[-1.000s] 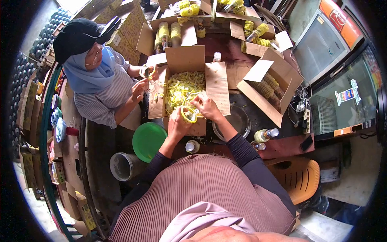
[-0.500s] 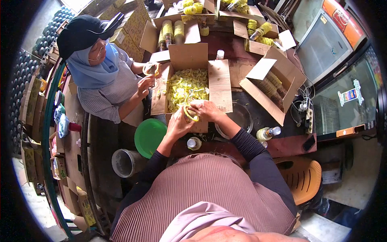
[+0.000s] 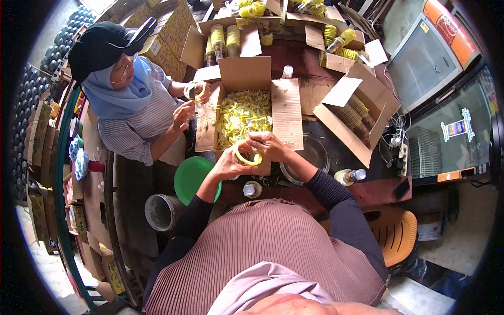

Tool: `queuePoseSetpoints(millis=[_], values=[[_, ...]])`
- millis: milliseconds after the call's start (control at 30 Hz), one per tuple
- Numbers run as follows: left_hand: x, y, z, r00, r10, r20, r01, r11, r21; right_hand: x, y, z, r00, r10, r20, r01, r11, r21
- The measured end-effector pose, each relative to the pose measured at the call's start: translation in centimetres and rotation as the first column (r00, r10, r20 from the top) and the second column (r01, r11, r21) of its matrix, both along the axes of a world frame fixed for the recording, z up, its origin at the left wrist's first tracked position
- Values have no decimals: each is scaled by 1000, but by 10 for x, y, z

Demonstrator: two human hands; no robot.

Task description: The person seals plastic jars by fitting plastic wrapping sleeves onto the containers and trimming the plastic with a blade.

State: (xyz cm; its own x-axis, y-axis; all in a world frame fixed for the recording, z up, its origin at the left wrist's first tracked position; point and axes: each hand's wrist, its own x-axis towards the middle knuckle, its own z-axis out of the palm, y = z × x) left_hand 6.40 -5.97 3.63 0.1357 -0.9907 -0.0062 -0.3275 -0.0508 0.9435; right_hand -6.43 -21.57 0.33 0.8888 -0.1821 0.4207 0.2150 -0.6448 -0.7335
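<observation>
My left hand [image 3: 227,165] is wrapped round the lower left side of a yellow ring [image 3: 238,154], with its hollow middle facing up toward me. At the ring's upper right edge, the fingers of my right hand [image 3: 269,147] are pinched together; what lies between them is too small to make out. Both hands are over the near edge of an open cardboard box [image 3: 244,72] filled with yellow-green strips or scraps [image 3: 244,113]. A bottle with a whitish cap [image 3: 252,189] stands just below my hands.
At the left, a co-worker [image 3: 134,115] holds a similar ring [image 3: 195,90]. A green round tub [image 3: 190,178] and a grey bucket [image 3: 160,212] are left of my arm. Another bottle [image 3: 349,177] and a clear round dish [image 3: 313,157] are at right. A box of stacked rings [image 3: 357,113] stands beyond.
My left hand has turned the ring, so more of its open middle faces me. My right hand stays at its edge. The co-worker's hands have shifted slightly.
</observation>
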Motion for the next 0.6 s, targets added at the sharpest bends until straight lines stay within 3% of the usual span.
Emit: queuePoseSetpoints(millis=[33,67,100,200,267,333,400,467,500,533,600], values=[[-5,-1,3,997,37,71,-37,999,-5,0,0,-4,997,-3,-72,17,980,200],[-12,-3,6,997,82,16,-82,996,22,0,1,-9,990,9,-143,48,919,390],[-15,-4,2,994,107,37,-107,994,-13,-1,4,-7,996,3,-90,41,872,488],[-21,-7,-7,975,185,126,-181,983,-45,-1,7,-3,993,-49,-104,102,796,597],[-24,-10,-12,953,232,193,-227,973,-49,1,12,-2,988,-137,-67,152,840,522],[-25,-14,-13,888,307,344,-286,952,-110,7,16,1,991,-129,-33,105,596,796],[-21,-16,-12,896,288,337,-264,957,-118,5,10,-1,992,-126,-14,90,617,782],[-13,-16,-11,949,190,252,-184,982,-47,4,0,-10,984,-98,-145,162,829,536],[-6,-16,-4,972,106,212,-111,994,10,2,-1,-5,986,-118,-119,158,890,428],[-2,-17,-4,989,74,129,-74,997,-2,-1,-2,6,985,-120,-124,162,888,431],[10,-17,3,983,-120,138,102,986,135,-5,-2,23,940,-155,-305,142,988,-64]])
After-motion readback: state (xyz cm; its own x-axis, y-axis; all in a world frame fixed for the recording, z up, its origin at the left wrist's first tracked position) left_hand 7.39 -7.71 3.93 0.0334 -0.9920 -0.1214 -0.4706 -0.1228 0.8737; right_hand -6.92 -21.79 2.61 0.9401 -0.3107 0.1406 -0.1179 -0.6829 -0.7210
